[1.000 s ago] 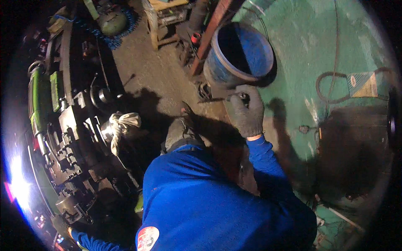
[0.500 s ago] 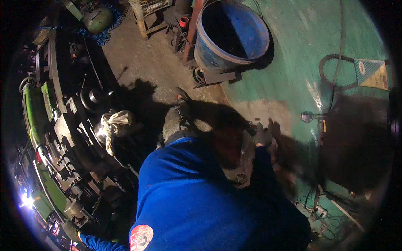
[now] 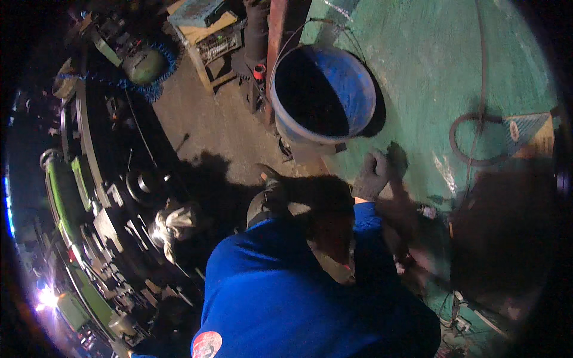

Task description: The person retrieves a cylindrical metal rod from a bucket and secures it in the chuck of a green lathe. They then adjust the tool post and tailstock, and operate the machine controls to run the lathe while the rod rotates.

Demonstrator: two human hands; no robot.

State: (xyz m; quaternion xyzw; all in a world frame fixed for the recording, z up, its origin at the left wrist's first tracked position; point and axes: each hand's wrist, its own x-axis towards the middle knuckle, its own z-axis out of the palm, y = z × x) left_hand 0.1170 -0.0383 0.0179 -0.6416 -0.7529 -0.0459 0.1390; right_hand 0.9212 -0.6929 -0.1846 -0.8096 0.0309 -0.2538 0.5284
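One broad green floor (image 3: 418,77) takes 12 to 3 o'clock; green-trimmed machine (image 3: 58,197) lines 7 to 10. Blue bucket (image 3: 353,89) sits near 12, mouth round, so no real long axis. Red post (image 3: 276,36) crowds its 10 o'clock edge; more room on its 3 o'clock side, out toward dark belt (image 3: 455,143). Right hand (image 3: 371,175), gloved, is the nearer: bucket lies at its 11 o'clock, slight gap to rim. Fingers look curled, can't tell if pinching anything. Left hand (image 3: 121,348) at 7 to 8 o'clock, by machine's near end, mostly cut off; can't tell its state.
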